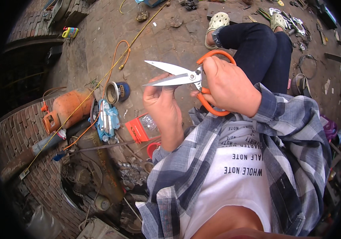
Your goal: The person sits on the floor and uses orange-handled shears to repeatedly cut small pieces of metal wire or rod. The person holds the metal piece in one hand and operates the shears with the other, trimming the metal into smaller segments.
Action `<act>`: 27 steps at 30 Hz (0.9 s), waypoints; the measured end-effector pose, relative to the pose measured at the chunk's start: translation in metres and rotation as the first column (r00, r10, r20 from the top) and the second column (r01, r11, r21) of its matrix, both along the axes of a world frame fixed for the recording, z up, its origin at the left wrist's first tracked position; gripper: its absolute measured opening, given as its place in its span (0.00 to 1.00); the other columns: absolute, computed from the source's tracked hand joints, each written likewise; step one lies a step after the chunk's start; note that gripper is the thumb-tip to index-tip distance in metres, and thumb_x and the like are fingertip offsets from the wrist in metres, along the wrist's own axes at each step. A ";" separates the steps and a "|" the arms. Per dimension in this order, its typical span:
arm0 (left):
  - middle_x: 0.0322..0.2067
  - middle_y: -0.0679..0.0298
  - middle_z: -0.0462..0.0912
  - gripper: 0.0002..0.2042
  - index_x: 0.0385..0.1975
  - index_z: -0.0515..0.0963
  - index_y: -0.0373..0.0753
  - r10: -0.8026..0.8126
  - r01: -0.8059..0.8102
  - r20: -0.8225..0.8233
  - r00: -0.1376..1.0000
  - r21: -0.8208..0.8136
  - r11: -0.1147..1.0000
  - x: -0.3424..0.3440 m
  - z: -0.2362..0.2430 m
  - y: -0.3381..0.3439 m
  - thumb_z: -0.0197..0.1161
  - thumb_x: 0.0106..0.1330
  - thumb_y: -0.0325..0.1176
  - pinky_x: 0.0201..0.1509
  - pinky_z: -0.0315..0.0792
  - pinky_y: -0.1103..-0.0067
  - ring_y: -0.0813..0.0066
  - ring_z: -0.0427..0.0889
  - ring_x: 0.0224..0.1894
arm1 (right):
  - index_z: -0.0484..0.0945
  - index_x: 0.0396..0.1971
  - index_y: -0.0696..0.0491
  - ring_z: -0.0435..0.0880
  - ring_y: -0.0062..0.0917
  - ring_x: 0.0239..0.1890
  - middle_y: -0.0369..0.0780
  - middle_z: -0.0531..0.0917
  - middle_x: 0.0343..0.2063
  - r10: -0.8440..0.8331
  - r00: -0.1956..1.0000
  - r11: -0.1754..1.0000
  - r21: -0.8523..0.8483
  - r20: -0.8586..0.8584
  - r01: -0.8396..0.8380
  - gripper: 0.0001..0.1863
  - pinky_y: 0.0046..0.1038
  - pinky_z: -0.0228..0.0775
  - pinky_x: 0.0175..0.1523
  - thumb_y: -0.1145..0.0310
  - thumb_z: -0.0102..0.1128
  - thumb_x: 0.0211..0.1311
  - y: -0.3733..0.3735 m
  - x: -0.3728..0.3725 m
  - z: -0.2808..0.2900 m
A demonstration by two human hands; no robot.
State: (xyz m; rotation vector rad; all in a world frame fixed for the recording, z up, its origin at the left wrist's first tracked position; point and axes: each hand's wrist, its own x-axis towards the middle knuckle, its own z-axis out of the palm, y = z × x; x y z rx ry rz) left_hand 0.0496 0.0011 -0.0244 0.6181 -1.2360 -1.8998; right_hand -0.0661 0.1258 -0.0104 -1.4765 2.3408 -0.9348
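Note:
My right hand point(229, 85) is wrapped round the orange handles of a large pair of scissors point(194, 75). Its silver blades are spread apart and point left. Below the pivot, my left hand point(163, 106) pinches the lower blade point(166, 81) between thumb and fingers; part of its fingertips lies behind the metal. The scissors are held up in front of my body, above the brick-paved ground.
On the left lie an orange gas cylinder point(74, 106), an open can point(112, 92) and a blue plastic package point(107, 119). A red box point(137, 130) is beside my left forearm. An orange hose and a yellow cord cross the ground. Metal parts point(296, 24) are scattered at upper right.

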 end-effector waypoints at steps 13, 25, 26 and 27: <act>0.35 0.57 0.81 0.07 0.37 0.76 0.30 -0.048 0.044 0.031 0.998 0.106 0.993 -0.001 0.000 -0.003 0.62 0.61 0.24 0.43 0.79 0.75 0.71 0.81 0.37 | 0.69 0.39 0.62 0.80 0.37 0.30 0.45 0.76 0.28 -0.036 0.995 0.999 -0.008 -0.092 0.035 0.33 0.31 0.72 0.33 0.49 0.69 0.44 -0.004 -0.002 -0.012; 0.36 0.58 0.82 0.06 0.36 0.77 0.32 -0.167 0.177 -0.067 0.984 0.183 0.967 0.004 0.000 -0.010 0.62 0.60 0.22 0.42 0.80 0.76 0.70 0.83 0.37 | 0.69 0.37 0.61 0.75 0.37 0.35 0.46 0.73 0.32 0.003 0.979 0.988 -0.148 -0.206 -0.034 0.31 0.33 0.70 0.41 0.49 0.68 0.45 -0.009 -0.017 -0.006; 0.35 0.57 0.82 0.07 0.37 0.76 0.30 -0.160 0.169 -0.063 0.985 0.178 0.970 0.004 0.000 -0.011 0.62 0.59 0.22 0.42 0.80 0.75 0.69 0.83 0.37 | 0.69 0.37 0.61 0.76 0.37 0.35 0.46 0.74 0.31 0.009 0.982 0.991 -0.131 -0.190 -0.035 0.31 0.33 0.70 0.41 0.49 0.67 0.46 -0.008 -0.017 -0.007; 0.35 0.55 0.82 0.08 0.37 0.76 0.29 -0.151 0.159 -0.059 0.987 0.170 0.972 0.005 -0.001 -0.011 0.62 0.59 0.21 0.42 0.80 0.75 0.68 0.83 0.36 | 0.68 0.37 0.61 0.76 0.37 0.35 0.46 0.74 0.31 0.017 0.984 0.993 -0.115 -0.175 -0.038 0.31 0.33 0.70 0.41 0.49 0.67 0.46 -0.008 -0.016 -0.009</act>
